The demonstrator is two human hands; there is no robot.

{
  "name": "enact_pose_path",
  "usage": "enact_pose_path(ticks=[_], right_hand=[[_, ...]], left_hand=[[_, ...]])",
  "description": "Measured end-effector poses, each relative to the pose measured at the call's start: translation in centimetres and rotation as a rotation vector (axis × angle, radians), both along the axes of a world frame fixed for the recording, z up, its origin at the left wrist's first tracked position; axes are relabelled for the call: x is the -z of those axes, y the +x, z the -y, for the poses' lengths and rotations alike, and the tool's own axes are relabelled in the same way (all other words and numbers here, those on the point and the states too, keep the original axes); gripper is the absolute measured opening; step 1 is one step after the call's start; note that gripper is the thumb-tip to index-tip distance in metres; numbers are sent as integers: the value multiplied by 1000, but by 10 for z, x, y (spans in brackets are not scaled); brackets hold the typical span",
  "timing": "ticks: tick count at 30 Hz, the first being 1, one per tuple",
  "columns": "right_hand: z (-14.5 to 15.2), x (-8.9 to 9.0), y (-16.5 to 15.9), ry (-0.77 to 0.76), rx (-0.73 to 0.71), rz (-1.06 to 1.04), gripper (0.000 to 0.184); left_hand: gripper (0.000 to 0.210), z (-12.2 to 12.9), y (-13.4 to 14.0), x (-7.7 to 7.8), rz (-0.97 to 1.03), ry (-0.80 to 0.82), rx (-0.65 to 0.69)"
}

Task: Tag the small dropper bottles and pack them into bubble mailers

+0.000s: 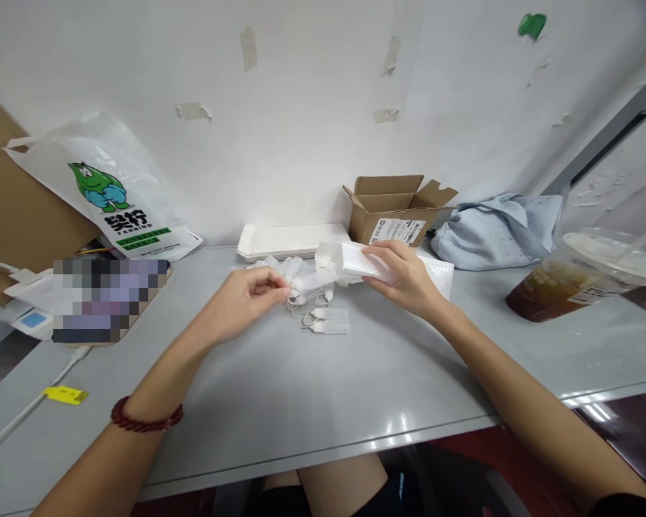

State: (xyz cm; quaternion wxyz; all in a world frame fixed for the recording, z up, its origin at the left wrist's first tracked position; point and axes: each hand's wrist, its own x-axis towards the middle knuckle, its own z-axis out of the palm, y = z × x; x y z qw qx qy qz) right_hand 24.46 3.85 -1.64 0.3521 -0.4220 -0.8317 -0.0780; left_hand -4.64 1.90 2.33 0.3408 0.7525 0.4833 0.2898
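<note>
the thumb and forefinger of the left hand (pixel 242 298) are pinching the near end of a translucent piece (pixel 313 279), its outline blurring into the pile. the right hand (pixel 403 276) is gripping a white packet (pixel 355 259) from above and below, its mouth facing left, over the pile. around and under them, clear tags (pixel 293 267) with thin loops are lying heaped on the grey table (pixel 323 388); 2 are resting just in front. a white envelope (pixel 442 274) is lying behind the right hand. farther back, a white tray (pixel 296 238) and an open cardboard box (pixel 390 215) are standing by the wall. a blue cloth bag (pixel 495 231) and a drink cup (pixel 557 283) are sitting to the right; a white plastic bag (pixel 105 190) is leaning at the left, behind a phone (pixel 102 305).
</note>
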Motion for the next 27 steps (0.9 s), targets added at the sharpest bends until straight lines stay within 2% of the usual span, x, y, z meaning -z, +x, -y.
enact_pose_path(ticks=[2,5,8,11,16,23,27], right_hand=[[0,1,0,-4,-4,6,34],[0,3,-1,-3,-27,20,34],[1,5,-2,-6,-48,32,34],[1,6,-4,-8,-78,63,32],[1,8,-4,9,-119,96,31],[5,5,-9,4,-141,87,29],[8,6,-15,10,-175,97,25]], left_hand=[[22,-1,-5,-5,3,66,-108],[19,-2,-5,-1,-122,169,-203],[18,-2,0,8,-240,225,-170],[19,0,5,14,-262,253,-123],[20,1,10,19,-214,306,-49],[19,2,15,24,-81,356,-82],[17,4,20,29,46,332,-127]])
